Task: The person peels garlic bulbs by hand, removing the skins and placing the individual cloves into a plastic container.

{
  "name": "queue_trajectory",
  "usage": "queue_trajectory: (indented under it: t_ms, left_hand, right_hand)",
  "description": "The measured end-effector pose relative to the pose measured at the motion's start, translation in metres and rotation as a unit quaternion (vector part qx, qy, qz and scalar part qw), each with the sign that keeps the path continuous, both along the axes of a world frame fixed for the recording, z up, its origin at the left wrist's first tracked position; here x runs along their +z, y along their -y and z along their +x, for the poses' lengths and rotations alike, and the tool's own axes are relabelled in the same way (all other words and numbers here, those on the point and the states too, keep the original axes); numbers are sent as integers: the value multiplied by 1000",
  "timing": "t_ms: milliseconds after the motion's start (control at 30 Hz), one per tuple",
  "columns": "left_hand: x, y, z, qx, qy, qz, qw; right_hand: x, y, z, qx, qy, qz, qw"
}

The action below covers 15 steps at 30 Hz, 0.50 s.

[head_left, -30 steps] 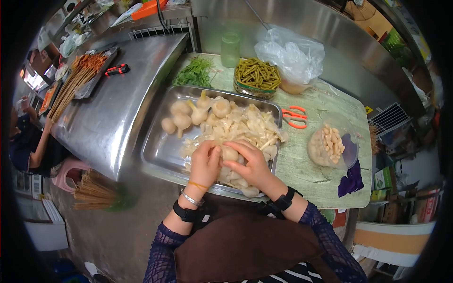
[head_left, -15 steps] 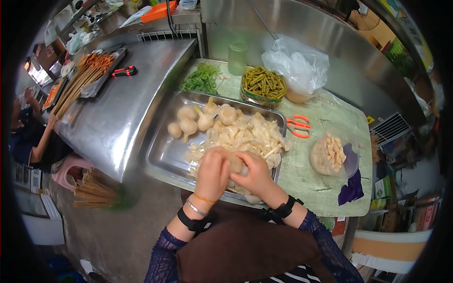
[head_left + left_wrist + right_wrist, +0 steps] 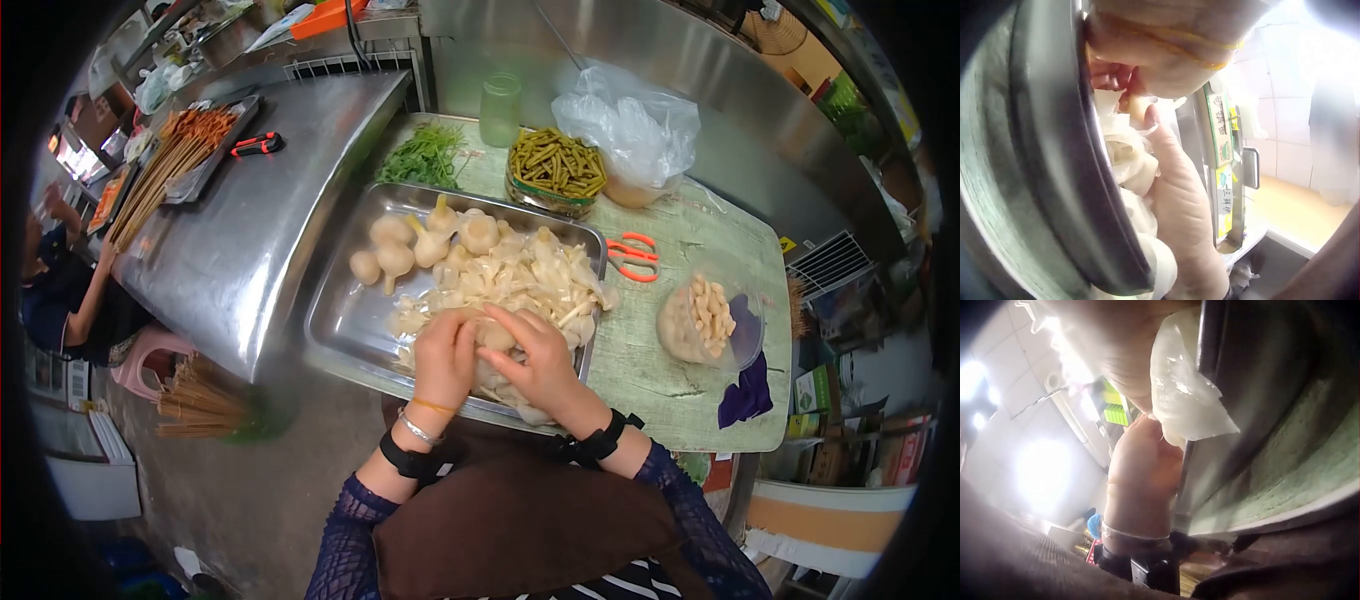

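Observation:
Close over the near side of a metal tray (image 3: pixel 340 318), my left hand (image 3: pixel 445 352) and right hand (image 3: pixel 545 365) hold a pale garlic bulb (image 3: pixel 495 337) between them. Fingers and thumbs of both hands curl round it and partly hide it. Loose garlic skins (image 3: pixel 525 275) heap up in the tray beneath and beyond the hands. Whole garlic bulbs (image 3: pixel 393 258), some with stalks, sit at its far left. In the left wrist view, pale skins (image 3: pixel 1132 159) lie beside the right hand (image 3: pixel 1185 219). A wet skin (image 3: pixel 1188 394) overhangs the tray rim in the right wrist view.
Right of the tray are orange-handled scissors (image 3: pixel 633 257) and a clear tub (image 3: pixel 675 335) of peeled cloves (image 3: pixel 710 316). Behind stand green herbs (image 3: pixel 422 158), a green jar (image 3: pixel 500 110), a bowl of cut green beans (image 3: pixel 556 163) and a plastic bag (image 3: pixel 635 125). Another person (image 3: pixel 65 290) sits left.
Both hands stay together on the garlic bulb while their fingers shift around it. The head view swings slightly; the tray and other things stay in place.

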State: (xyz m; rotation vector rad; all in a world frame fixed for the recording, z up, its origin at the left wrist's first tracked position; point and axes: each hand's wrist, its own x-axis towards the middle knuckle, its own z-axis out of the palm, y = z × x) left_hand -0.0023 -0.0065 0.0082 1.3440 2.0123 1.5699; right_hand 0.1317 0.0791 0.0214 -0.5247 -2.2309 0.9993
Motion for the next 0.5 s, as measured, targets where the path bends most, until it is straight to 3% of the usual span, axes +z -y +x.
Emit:
queue_trajectory:
  t_ms: [133, 233, 333, 433, 500]
  left_hand:
    - [-19, -2, -5, -32, 263, -2, 964]
    - [-11, -10, -9, -66, 482, 26, 873]
    - [-2, -10, -10, -32, 168, -59, 984]
    - [-7, -10, -15, -32, 169, -75, 982]
    - [-5, -7, -24, 44, 26, 51, 997]
  right_hand:
    - [-1, -2, 0, 48, -69, -83, 993]
    - [-1, -6, 2, 95, -104, -186, 972]
    - [-1, -4, 5, 107, -137, -347, 922]
    - [-4, -8, 6, 101, -119, -385, 910]
    - [-7, -10, 7, 86, -98, -373, 919]
